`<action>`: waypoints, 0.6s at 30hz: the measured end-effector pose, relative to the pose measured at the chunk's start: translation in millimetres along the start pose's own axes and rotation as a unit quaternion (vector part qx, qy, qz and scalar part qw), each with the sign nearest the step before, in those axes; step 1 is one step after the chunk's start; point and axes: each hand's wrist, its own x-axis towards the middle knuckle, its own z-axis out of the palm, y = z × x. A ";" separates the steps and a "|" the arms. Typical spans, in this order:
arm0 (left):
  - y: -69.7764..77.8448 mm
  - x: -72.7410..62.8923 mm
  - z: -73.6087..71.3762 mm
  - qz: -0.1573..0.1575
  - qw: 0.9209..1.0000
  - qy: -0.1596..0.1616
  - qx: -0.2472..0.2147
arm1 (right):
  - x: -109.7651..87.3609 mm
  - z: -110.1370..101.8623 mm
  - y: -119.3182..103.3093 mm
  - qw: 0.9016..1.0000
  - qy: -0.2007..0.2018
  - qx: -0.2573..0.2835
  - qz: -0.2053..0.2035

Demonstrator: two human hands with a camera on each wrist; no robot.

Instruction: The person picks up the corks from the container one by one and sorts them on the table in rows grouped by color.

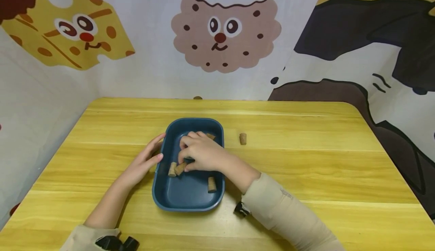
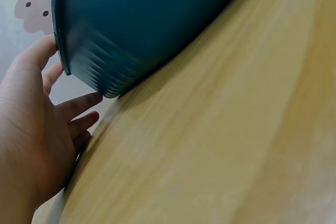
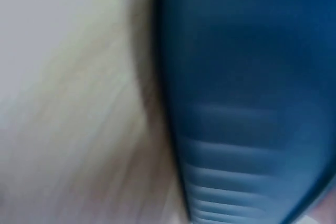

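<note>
A dark blue rectangular tub (image 1: 188, 208) stands on the table and has several corks in it. My right hand (image 1: 204, 152) reaches over its right side, fingers bent, and pinches a cork (image 1: 180, 168) between thumb and finger. Right beside that one is a paler cork (image 1: 172, 169). Another cork (image 1: 212, 185) is near the tub's right wall, and one more (image 1: 210, 136) shows partly behind my hand. My left hand (image 1: 142, 166) touches the tub's left side with extended fingers. In the right wrist view the tub's outer wall (image 3: 236, 103) is blurred and the hand is hidden.
On the wooden table (image 1: 306, 168), a single cork (image 1: 242, 138) lies right of the tub. A cartoon-printed cloth (image 1: 136, 81) hangs behind the table's far edge. Black wrist devices sit at both sleeves.
</note>
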 end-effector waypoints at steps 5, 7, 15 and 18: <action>-0.6 0.2 0.5 0.005 1.000 0.002 -0.005 | -8.0 -9.5 -0.8 0.999 0.047 0.017 0.006; -0.7 0.2 0.4 0.004 1.000 0.004 -0.001 | -11.2 -12.8 -0.8 0.998 0.066 0.023 0.006; -0.2 0.1 0.7 0.000 1.000 0.014 0.020 | -26.2 -20.7 2.2 0.990 0.131 0.035 0.030; -0.9 0.3 0.5 0.002 1.000 0.016 0.026 | -32.4 -22.6 4.2 0.987 0.150 0.041 0.049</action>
